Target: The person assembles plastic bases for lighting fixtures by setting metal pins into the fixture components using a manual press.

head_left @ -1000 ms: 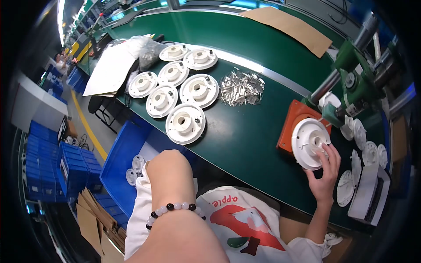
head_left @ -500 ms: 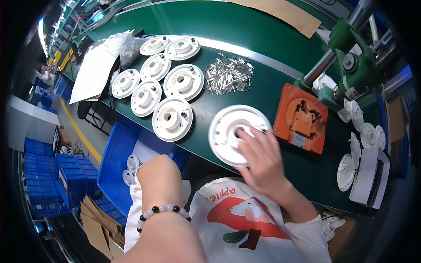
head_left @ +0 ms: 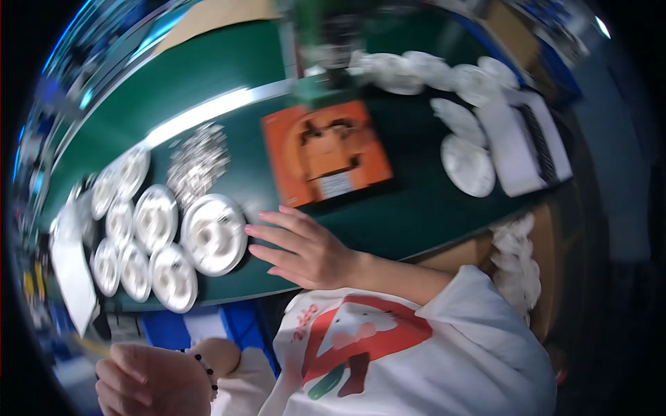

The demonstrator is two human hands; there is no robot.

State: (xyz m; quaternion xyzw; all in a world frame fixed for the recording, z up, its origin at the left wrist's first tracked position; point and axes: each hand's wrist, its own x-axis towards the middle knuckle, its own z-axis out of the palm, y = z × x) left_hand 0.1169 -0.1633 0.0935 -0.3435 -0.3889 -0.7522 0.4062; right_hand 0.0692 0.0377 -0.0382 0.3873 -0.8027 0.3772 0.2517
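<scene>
My right hand (head_left: 305, 249) is open over the green bench, its fingers spread. Its fingertips are close to the right rim of a white round plastic part (head_left: 215, 234) with a raised hub; whether they touch it cannot be told. To the left of that part lie several similar white round parts (head_left: 154, 218). At the lower left, my left hand (head_left: 149, 381) is raised away from the bench, below a beaded bracelet. Its fingers are curled in, and whatever they may hold is hidden.
An orange fixture block (head_left: 326, 152) sits under a blurred green press (head_left: 322, 48). Small metal pins (head_left: 200, 163) lie in a heap behind the parts. On the right are white discs (head_left: 468, 166), a white box (head_left: 520, 142) and a carton of white pieces (head_left: 555, 263). A blue bin (head_left: 243, 333) stands below the edge.
The view has swung to the right and blurred. My right hand has let go of the white round part and drawn off to its right. My left hand has come into sight at the lower left.
</scene>
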